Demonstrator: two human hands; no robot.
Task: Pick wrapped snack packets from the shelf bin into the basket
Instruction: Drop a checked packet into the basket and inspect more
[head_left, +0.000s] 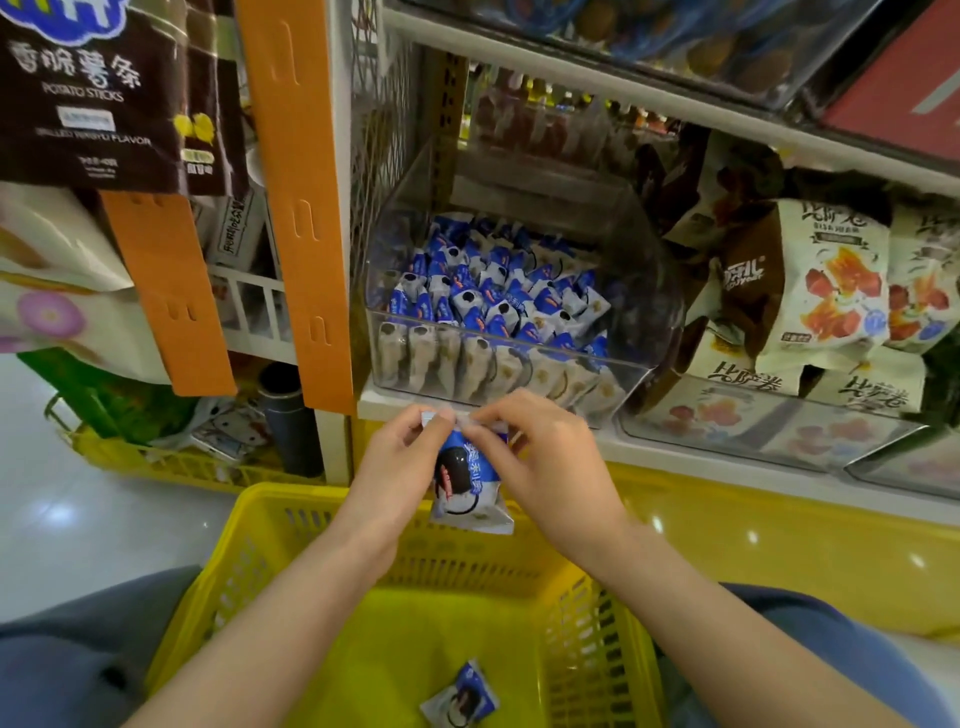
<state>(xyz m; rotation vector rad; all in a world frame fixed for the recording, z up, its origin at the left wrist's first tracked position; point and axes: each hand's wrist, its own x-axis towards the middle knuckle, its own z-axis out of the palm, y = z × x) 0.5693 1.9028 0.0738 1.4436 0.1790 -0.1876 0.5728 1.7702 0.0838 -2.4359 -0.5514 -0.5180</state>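
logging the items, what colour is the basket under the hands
Yellow: the basket is bright yellow plastic with slotted walls, clearest in the head view.

Position: head-worn, above the basket (291, 493)
Facing: forward and down, toward the shelf bin (467, 335)
Nearness: close to both

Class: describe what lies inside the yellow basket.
One blue-and-white snack packet lies on the yellow basket floor. Both forearms cross above it and hide parts of the floor, so more packets there cannot be ruled out.
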